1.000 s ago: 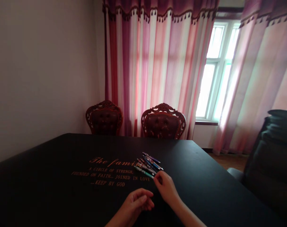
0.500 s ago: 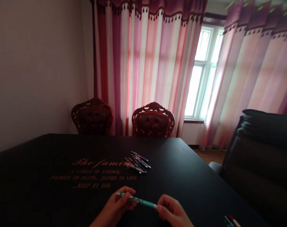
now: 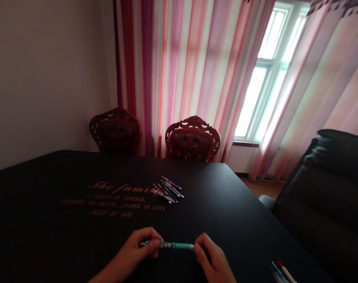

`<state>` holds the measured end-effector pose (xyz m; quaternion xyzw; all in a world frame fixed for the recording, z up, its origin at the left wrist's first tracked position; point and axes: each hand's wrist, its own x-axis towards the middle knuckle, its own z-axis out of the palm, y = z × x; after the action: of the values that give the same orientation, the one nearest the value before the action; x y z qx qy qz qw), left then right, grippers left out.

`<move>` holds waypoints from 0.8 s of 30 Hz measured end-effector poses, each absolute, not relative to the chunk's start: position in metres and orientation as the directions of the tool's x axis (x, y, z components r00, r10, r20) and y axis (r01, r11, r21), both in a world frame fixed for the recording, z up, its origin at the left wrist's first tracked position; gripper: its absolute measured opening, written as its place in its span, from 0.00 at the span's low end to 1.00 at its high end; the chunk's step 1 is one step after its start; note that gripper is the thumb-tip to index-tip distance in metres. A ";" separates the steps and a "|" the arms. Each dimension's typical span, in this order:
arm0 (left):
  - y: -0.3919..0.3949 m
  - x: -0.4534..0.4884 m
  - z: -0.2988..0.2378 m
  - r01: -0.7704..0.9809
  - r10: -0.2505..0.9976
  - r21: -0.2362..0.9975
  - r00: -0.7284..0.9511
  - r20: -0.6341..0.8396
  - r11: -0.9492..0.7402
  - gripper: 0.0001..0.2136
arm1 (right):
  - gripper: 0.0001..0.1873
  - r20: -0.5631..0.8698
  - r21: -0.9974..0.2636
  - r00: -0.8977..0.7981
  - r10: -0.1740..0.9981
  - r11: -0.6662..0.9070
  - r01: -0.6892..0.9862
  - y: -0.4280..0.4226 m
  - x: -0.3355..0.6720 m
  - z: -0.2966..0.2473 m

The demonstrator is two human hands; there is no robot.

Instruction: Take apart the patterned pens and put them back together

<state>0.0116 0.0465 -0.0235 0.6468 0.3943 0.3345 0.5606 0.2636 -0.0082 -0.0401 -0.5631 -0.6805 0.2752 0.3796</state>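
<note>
A teal pen (image 3: pixel 182 246) with a patterned middle lies level between my two hands, above the dark table (image 3: pixel 226 212). My left hand (image 3: pixel 143 244) pinches its clip end between thumb and fingers. At the other end, the thumb and fingertips of my right hand (image 3: pixel 208 255) close on the pale tip. Farther off on the tabletop lies a loose pile of pens (image 3: pixel 168 190), several in different colours, their tips pointing mostly right.
More pens (image 3: pixel 280 272), one with a red end, lie at the lower right. Two carved chairs (image 3: pixel 193 137) stand behind the table's far edge. A black padded armchair (image 3: pixel 329 188) is on the right. Gold lettering (image 3: pixel 116 198) is printed on the tabletop.
The view has tipped downward. The pen has gone from slanting to nearly level. My left hand has shifted slightly left along it towards the clip end; both hands still hold it.
</note>
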 end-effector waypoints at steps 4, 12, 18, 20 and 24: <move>0.045 0.013 -0.016 0.140 0.888 0.989 0.459 -0.031 -0.038 0.14 | 0.19 0.216 -0.795 -0.094 0.972 0.231 0.561 -0.013 0.259 -0.034; 0.044 0.013 -0.010 0.131 0.884 0.991 0.464 -0.054 -0.009 0.15 | 0.17 0.233 -0.818 -0.042 0.972 0.219 0.532 -0.010 0.266 -0.039; 0.047 0.012 -0.014 0.086 0.904 0.996 0.422 -0.066 0.032 0.15 | 0.17 0.303 -0.713 -0.040 0.952 0.254 0.654 -0.007 0.274 -0.032; 0.048 0.012 -0.019 0.064 0.909 0.997 0.413 -0.061 0.038 0.16 | 0.17 0.339 -0.580 -0.123 0.933 0.310 0.754 -0.009 0.271 -0.030; 0.049 0.013 -0.026 0.052 0.916 0.999 0.400 -0.036 0.017 0.15 | 0.17 0.325 -0.376 -0.250 0.912 0.367 0.851 -0.011 0.262 -0.028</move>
<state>0.0131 0.0491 -0.0263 0.5967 0.4053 0.3683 0.5865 0.2615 -0.0111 -0.0278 -0.5592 -0.7881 0.0612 0.2498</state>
